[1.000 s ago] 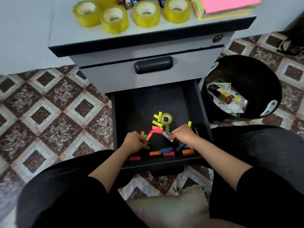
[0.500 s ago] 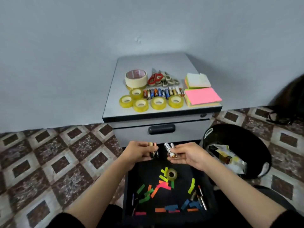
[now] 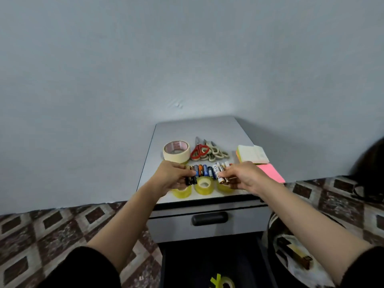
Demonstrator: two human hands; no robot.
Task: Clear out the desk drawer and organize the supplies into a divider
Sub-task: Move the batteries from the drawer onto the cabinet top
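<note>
- Batteries (image 3: 204, 171) lie side by side in a row on the cabinet top (image 3: 197, 127), between the scissors (image 3: 199, 151) and the yellow tape rolls (image 3: 203, 185).
- The left hand (image 3: 172, 177) pinches dark batteries (image 3: 191, 180) at the row's left end, fingers curled round them.
- The right hand (image 3: 243, 176) pinches white-and-gold batteries (image 3: 223, 178) at the row's right end.
- A masking tape roll (image 3: 176, 151), sticky notes (image 3: 252, 154) and a pink pad (image 3: 271, 173) share the top.
- Below, the open drawer (image 3: 187, 267) holds a small tape roll (image 3: 226, 284); a black bin (image 3: 272, 235) stands just beside it.

Grey cabinet top (image 3: 197, 129), tape rolls (image 3: 204, 190), scissors (image 3: 199, 152), batteries (image 3: 204, 171), notepads (image 3: 252, 155)
</note>
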